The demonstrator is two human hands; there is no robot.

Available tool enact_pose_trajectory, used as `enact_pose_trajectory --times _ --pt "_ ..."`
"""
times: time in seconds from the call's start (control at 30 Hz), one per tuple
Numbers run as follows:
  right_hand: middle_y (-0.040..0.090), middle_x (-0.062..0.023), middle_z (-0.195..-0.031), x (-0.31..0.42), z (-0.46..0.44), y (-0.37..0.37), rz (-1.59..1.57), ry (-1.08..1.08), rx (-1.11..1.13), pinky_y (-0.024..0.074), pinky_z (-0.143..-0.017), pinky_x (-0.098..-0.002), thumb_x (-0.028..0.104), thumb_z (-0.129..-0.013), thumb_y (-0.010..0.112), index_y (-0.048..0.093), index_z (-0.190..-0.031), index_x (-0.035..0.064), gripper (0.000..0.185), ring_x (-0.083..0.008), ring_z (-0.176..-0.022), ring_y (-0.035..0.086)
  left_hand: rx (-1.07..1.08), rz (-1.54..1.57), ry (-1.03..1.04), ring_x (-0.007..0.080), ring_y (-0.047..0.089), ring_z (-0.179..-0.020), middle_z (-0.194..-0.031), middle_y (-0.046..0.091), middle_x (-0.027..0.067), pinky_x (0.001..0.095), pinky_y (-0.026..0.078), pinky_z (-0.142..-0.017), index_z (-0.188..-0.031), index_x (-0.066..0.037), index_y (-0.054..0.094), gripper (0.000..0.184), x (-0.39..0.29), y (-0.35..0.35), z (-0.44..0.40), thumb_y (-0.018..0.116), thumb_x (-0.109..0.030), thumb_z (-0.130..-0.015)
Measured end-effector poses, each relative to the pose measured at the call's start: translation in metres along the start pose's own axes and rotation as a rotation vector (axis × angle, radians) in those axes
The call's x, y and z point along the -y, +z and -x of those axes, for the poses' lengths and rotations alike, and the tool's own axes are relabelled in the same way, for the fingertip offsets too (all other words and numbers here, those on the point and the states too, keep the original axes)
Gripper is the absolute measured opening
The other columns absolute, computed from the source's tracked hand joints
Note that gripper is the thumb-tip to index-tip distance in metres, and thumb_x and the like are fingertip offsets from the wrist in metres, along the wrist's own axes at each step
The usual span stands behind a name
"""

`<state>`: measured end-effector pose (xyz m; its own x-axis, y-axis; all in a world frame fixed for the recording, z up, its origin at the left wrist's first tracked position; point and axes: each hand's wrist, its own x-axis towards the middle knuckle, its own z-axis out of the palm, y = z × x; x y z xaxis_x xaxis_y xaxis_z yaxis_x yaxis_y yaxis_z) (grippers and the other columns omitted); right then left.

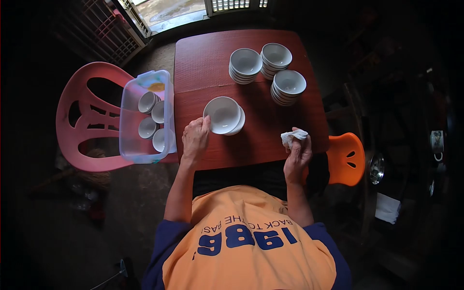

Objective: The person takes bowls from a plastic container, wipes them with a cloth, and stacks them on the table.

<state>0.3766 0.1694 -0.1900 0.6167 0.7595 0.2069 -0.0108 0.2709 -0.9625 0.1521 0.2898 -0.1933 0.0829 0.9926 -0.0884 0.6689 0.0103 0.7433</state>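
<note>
My left hand grips the left rim of a white bowl, thumb and fingers closed on its edge. That bowl is tilted over another white bowl, which shows partly from beneath it on the right. Whether the two touch is hidden. Near the table's right front edge, my right hand holds a crumpled white cloth between thumb and fingers. Farther back stand three stacks of white bowls: a left stack, a back stack and a front right stack.
Left of the red table, a clear plastic bin with several small cups or bowls rests on a pink chair. An orange stool stands at the right. A metal lid or bowl lies beyond it, near a white cloth or paper.
</note>
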Motion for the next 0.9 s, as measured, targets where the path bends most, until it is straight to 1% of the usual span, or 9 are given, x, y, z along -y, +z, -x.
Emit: enact_pose_trajectory --times 0.03,0.1,0.27,0.37,0.5,0.6,0.73,0.83,0.9 --pt "0.057 0.0022 -0.084 -0.001 0.003 -0.007 0.043 0.004 0.064 0.0369 -0.054 -0.0160 0.023 -0.095 0.049 0.057 -0.107 0.0060 0.022 -0.0029 -0.066 0.047 0.002 -0.036 -0.042 0.0423 0.060 -0.076 -0.073 0.060 0.0246 0.0494 0.044 -0.067 -0.074 -0.001 0.062 0.047 -0.001 0.003 -0.002 0.041 -0.039 -0.093" --pt "0.056 0.0028 -0.083 -0.009 0.007 -0.015 0.085 0.062 0.096 0.0370 -0.054 -0.0163 0.024 -0.095 0.050 0.057 -0.108 0.0061 0.023 -0.0032 -0.066 0.047 0.013 -0.048 -0.036 0.0421 0.060 -0.076 -0.073 0.060 0.0246 0.0494 0.044 -0.067 -0.074 -0.001 0.062 0.047 0.002 0.011 -0.005 0.041 -0.039 -0.093" --pt "0.055 0.0031 -0.082 -0.038 0.011 -0.031 0.022 0.193 0.093 0.0343 -0.053 -0.0171 0.023 -0.094 0.051 0.058 -0.107 0.0053 0.023 -0.0029 -0.064 0.045 0.012 -0.107 -0.038 0.0415 0.061 -0.075 -0.074 0.061 0.0241 0.0498 0.046 -0.067 -0.074 -0.001 0.062 0.047 0.006 0.021 -0.007 0.041 -0.038 -0.094" --pt "0.055 0.0036 -0.081 -0.044 0.016 -0.031 0.077 0.257 0.085 0.0339 -0.053 -0.0174 0.021 -0.094 0.051 0.058 -0.107 0.0056 0.022 -0.0026 -0.063 0.043 -0.018 -0.176 -0.015 0.0413 0.062 -0.074 -0.075 0.062 0.0227 0.0498 0.048 -0.067 -0.075 -0.002 0.063 0.046 0.003 0.023 -0.005 0.041 -0.038 -0.094" --pt "0.054 0.0040 -0.079 -0.047 0.017 -0.032 0.101 0.259 0.113 0.0336 -0.053 -0.0174 0.022 -0.094 0.050 0.058 -0.106 0.0058 0.022 -0.0024 -0.063 0.045 -0.025 -0.213 -0.042 0.0404 0.062 -0.074 -0.076 0.063 0.0211 0.0485 0.050 -0.064 -0.077 -0.002 0.062 0.042 0.001 0.025 -0.001 0.042 -0.035 -0.094" --pt "0.054 0.0044 -0.078 -0.047 0.019 -0.029 0.105 0.275 0.102 0.0336 -0.054 -0.0174 0.023 -0.094 0.050 0.058 -0.107 0.0061 0.022 -0.0022 -0.064 0.045 -0.038 -0.301 0.138 0.0367 0.063 -0.070 -0.074 0.062 0.0182 0.0459 0.052 -0.060 -0.075 -0.002 0.059 0.037 0.006 0.026 0.000 0.046 -0.032 -0.093" --pt "0.053 0.0043 -0.078 -0.048 0.020 -0.032 0.126 0.274 0.120 0.0334 -0.054 -0.0175 0.023 -0.094 0.050 0.058 -0.107 0.0047 0.023 -0.0022 -0.063 0.043 -0.028 -0.244 0.073 0.0359 0.064 -0.070 -0.072 0.062 0.0174 0.0465 0.052 -0.059 -0.074 -0.003 0.060 0.037 0.009 0.028 -0.001 0.047 -0.032 -0.093" --pt "0.053 0.0040 -0.079 -0.050 0.021 -0.030 0.150 0.281 0.151 0.0333 -0.054 -0.0177 0.023 -0.095 0.050 0.058 -0.107 0.0036 0.024 -0.0024 -0.063 0.042 -0.034 -0.347 0.134 0.0364 0.064 -0.069 -0.070 0.062 0.0172 0.0475 0.052 -0.059 -0.074 -0.003 0.060 0.040 0.008 0.026 -0.001 0.045 -0.034 -0.093" --pt "0.052 0.0039 -0.078 -0.051 0.023 -0.029 0.162 0.285 0.170 0.0333 -0.054 -0.0179 0.023 -0.095 0.050 0.057 -0.107 0.0031 0.024 -0.0026 -0.063 0.041 -0.019 -0.320 0.028 0.0371 0.064 -0.069 -0.069 0.062 0.0175 0.0472 0.052 -0.059 -0.072 -0.003 0.060 0.046 0.005 0.026 -0.002 0.045 -0.042 -0.092"
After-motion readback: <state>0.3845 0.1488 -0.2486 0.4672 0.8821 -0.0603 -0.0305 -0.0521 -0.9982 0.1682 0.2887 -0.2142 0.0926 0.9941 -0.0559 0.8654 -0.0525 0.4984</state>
